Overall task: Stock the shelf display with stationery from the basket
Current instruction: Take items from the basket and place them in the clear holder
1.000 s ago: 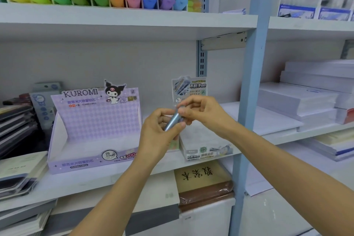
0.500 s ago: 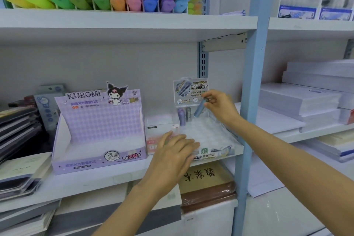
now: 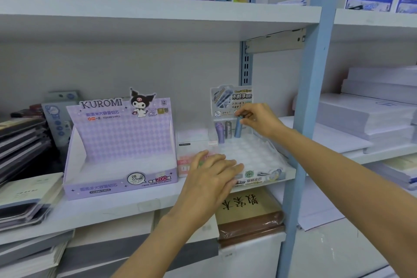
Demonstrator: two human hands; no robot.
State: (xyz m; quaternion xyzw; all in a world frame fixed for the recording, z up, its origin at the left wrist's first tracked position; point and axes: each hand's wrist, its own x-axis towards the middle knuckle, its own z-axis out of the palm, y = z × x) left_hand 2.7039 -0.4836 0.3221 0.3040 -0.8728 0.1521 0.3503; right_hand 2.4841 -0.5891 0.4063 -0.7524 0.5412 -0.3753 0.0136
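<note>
Tube (image 3: 238, 130) upright in tray (image 3: 259, 156)
Top pinched by right hand (image 3: 259, 119); left hand (image 3: 212, 171) laid flat on tray.

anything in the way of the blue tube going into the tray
Nothing visible. The right hand pinches the blue tube in the back row of the tray, beside the grey tube; the left hand rests at the front.
</note>
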